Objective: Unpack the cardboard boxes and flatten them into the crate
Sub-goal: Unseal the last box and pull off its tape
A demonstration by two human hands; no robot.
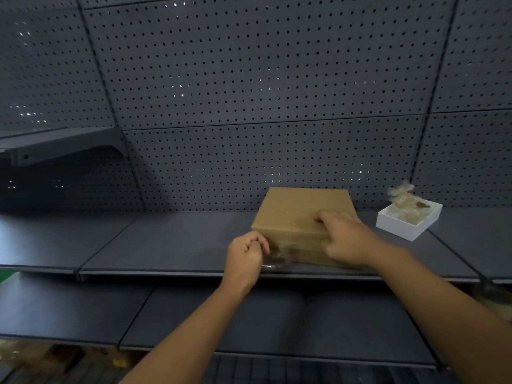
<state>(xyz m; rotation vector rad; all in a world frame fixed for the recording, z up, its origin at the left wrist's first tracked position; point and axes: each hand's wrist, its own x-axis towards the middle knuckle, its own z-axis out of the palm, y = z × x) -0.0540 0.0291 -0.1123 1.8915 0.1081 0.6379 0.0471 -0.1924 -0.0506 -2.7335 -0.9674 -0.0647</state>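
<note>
We see bare shelf (166, 239) stretching wide to the left of our left-hand fingers (253, 243). The cardboard box (302, 212) blocks everything just beyond and right of them, under our right-hand fingers (328, 217). Further right, past a narrow gap, a white tray (407, 227) of crumpled wrapping stands. The pegboard wall (263, 106) closes off the back.

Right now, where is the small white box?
In the head view the small white box sits on the dark shelf at the right, beside the cardboard box and near the pegboard back wall, holding crumpled clear wrapping.
</note>
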